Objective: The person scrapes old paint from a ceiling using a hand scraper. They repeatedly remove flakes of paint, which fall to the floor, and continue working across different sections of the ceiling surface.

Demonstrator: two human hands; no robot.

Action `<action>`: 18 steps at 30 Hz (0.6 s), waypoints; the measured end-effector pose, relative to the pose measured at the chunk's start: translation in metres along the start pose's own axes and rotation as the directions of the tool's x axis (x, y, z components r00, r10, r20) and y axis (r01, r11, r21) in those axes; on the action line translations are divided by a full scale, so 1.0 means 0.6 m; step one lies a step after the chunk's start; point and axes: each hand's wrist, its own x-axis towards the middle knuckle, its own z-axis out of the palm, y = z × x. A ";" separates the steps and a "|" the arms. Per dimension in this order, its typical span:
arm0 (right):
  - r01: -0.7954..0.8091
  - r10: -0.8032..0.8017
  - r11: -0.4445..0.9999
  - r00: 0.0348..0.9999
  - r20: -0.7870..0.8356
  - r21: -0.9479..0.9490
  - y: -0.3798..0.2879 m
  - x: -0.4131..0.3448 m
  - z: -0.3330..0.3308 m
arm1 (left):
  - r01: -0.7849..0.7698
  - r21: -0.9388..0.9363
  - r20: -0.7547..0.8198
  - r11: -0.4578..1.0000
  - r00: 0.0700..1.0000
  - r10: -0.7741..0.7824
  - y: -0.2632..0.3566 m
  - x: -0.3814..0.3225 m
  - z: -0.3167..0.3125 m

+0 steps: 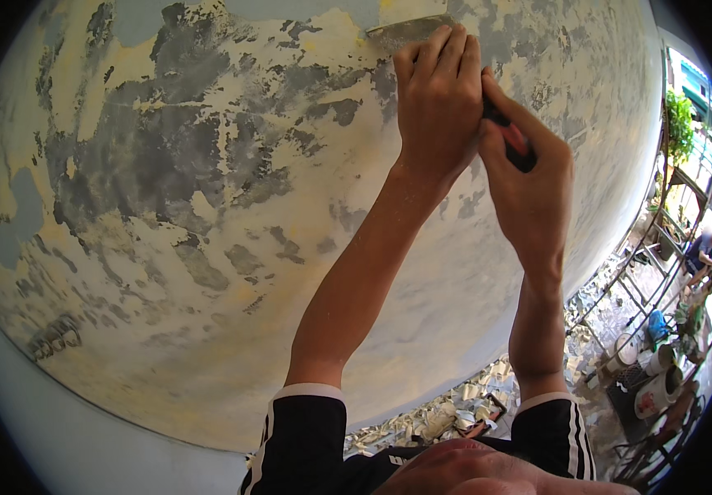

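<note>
My right hand [532, 179] is wrapped around the black and red handle of a wide scraper [415, 31], below and to the right of its blade. My left hand [439, 105] has its fingers bent over the blade end, partly covering it. The broad metal blade lies against a wall [257, 235] high in the view. Cream and yellowish paint on that wall is patchy, with grey areas showing through. Pale blue-grey paint [306, 7] survives along the top, next to the blade.
Paint flakes [442, 417] litter the floor along the wall's foot. On the right are metal scaffold bars [656, 291], a white bucket [656, 393], a blue bag [657, 325] and a green plant [679, 127]. Another person [699, 253] is farther off at the right.
</note>
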 end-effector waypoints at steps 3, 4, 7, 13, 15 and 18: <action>0.185 -0.189 0.979 0.981 -0.046 -0.092 0.036 -0.040 0.019 | -0.012 0.002 -0.014 1.000 1.000 0.012 0.008 -0.050 -0.002; 0.227 -0.237 0.965 0.969 -0.066 -0.131 0.045 -0.036 0.027 | -0.042 0.012 -0.003 0.999 0.999 0.042 0.002 -0.048 -0.003; 0.089 -0.089 0.996 0.996 -0.028 -0.025 0.000 0.021 0.028 | -0.069 -0.005 0.016 0.998 0.997 0.069 -0.034 0.025 -0.009; 0.097 -0.099 0.995 0.994 -0.037 -0.038 0.009 -0.023 0.033 | -0.060 0.020 0.013 0.998 0.998 0.060 -0.019 -0.018 -0.016; -0.036 0.036 0.999 0.999 0.012 -0.010 -0.019 -0.004 0.008 | -0.026 -0.006 0.028 1.000 0.999 0.027 -0.016 0.004 -0.012; 0.056 -0.055 0.997 0.998 0.006 -0.058 -0.008 -0.026 0.019 | -0.013 0.013 0.000 1.000 1.000 0.013 -0.019 -0.027 -0.016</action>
